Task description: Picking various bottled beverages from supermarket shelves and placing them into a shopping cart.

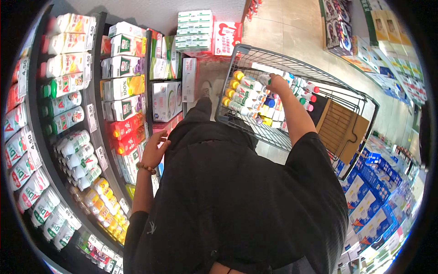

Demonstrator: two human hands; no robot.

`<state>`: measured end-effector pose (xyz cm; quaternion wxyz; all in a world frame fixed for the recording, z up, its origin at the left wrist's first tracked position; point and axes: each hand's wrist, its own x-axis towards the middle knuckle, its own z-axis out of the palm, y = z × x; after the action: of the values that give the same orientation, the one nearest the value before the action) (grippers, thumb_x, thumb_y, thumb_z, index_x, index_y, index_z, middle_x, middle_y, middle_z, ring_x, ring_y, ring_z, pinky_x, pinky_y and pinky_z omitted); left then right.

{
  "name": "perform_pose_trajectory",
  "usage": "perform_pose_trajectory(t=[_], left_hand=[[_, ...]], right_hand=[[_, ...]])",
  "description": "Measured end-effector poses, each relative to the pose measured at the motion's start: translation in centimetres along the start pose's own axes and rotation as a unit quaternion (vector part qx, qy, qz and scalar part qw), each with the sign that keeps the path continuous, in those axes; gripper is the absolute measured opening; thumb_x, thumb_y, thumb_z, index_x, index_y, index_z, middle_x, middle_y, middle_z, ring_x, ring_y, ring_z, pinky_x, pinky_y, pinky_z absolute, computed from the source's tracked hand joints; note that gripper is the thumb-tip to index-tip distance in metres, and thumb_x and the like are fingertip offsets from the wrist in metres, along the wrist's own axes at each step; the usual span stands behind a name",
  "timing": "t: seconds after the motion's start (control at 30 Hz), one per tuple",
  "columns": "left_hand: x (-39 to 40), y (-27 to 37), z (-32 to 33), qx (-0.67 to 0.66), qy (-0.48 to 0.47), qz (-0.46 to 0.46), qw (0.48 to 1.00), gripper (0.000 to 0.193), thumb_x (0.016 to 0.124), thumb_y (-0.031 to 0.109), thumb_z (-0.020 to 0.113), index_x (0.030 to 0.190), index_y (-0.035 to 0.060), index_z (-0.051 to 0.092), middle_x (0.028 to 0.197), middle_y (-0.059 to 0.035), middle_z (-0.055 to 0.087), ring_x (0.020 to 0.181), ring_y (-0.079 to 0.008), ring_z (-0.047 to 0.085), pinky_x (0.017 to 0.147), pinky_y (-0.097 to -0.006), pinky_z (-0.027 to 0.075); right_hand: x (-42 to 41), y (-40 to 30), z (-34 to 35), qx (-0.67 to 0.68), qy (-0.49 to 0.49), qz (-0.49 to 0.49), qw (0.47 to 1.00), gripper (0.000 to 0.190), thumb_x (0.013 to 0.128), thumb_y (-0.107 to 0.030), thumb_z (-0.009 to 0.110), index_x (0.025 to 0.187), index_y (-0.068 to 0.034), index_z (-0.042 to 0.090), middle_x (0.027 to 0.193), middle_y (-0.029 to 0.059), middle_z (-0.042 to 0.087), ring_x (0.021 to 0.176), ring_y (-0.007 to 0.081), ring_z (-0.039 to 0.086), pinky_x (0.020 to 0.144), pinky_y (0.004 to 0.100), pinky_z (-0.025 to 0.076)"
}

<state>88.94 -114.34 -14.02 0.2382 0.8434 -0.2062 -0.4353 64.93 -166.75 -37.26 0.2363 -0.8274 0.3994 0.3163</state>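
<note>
My right hand reaches into a metal wire shopping cart, its fingers closed at a pale plastic bottle; the palm hides part of that bottle. Beside it lies a row of white drink bottles with yellow caps and green print. Several bottles with red, pink and green caps lie on the other side of my wrist. My left hand, with a beaded bracelet at the wrist, hangs near my hip with nothing in it. Its fingers are loosely bent and apart, close to the drink shelves.
Dark-framed shelves with bottles, juice cartons and price tags stand on my left. Stacked cartons and a red-and-white box are ahead by the wall. Brown cardboard lies at the cart's right end. Blue boxes are stacked right.
</note>
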Motion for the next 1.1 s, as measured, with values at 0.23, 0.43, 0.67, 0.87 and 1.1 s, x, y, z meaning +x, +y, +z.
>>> perform_pose_trajectory(t=[0.23, 0.43, 0.67, 0.87, 1.1], left_hand=[[-1.9, -2.3, -0.1, 0.005, -0.009, -0.055, 0.998, 0.048, 0.097, 0.017, 0.073, 0.141, 0.0057, 0.059, 0.129, -0.0118, 0.071, 0.112, -0.0237, 0.071, 0.096, -0.0392, 0.054], [0.0, -2.8, -2.2, -0.003, 0.027, -0.029, 0.999, 0.042, 0.097, 0.016, 0.073, 0.136, 0.0049, 0.064, 0.124, -0.0125, 0.073, 0.110, -0.0254, 0.072, 0.096, -0.0387, 0.055], [3.4, 1.0, -8.0, 0.032, 0.213, 0.122, 0.969, 0.029, 0.101, 0.009, 0.066, 0.129, 0.0016, 0.070, 0.113, -0.0102, 0.076, 0.104, -0.0193, 0.072, 0.092, -0.0338, 0.057], [3.0, 7.7, -17.8, -0.014, 0.511, 0.193, 0.838, 0.021, 0.097, 0.003, 0.069, 0.118, 0.0006, 0.070, 0.111, -0.0106, 0.068, 0.099, -0.0210, 0.067, 0.088, -0.0335, 0.054], [2.9, 13.1, -23.8, 0.091, 0.653, 0.142, 0.738, 0.051, 0.095, 0.018, 0.075, 0.139, -0.0018, 0.060, 0.119, -0.0141, 0.064, 0.092, -0.0193, 0.063, 0.070, -0.0319, 0.053]], right_hand=[[1.2, -0.9, 3.2, -0.034, 0.038, 0.009, 0.999, 0.048, 0.091, -0.019, 0.071, 0.137, -0.011, 0.060, 0.141, 0.0170, 0.060, 0.124, 0.0387, 0.066, 0.099, 0.0477, 0.058], [1.6, 0.1, 5.7, 0.011, 0.161, -0.006, 0.987, 0.046, 0.088, -0.009, 0.069, 0.134, -0.012, 0.065, 0.135, 0.0202, 0.063, 0.123, 0.0377, 0.066, 0.099, 0.0474, 0.058], [-1.2, 2.5, 9.7, 0.108, 0.223, 0.031, 0.968, 0.042, 0.089, -0.008, 0.059, 0.129, -0.009, 0.068, 0.120, 0.0179, 0.070, 0.099, 0.0397, 0.071, 0.090, 0.0517, 0.056], [-8.2, 0.0, 11.1, 0.311, 0.277, -0.125, 0.901, 0.030, 0.094, -0.005, 0.061, 0.122, 0.002, 0.066, 0.108, 0.0198, 0.070, 0.092, 0.0293, 0.067, 0.078, 0.0398, 0.055], [-15.6, -3.8, 11.8, 0.428, 0.209, -0.060, 0.877, 0.027, 0.097, -0.008, 0.068, 0.123, -0.001, 0.068, 0.108, 0.0151, 0.073, 0.078, 0.0208, 0.069, 0.073, 0.0348, 0.056]])
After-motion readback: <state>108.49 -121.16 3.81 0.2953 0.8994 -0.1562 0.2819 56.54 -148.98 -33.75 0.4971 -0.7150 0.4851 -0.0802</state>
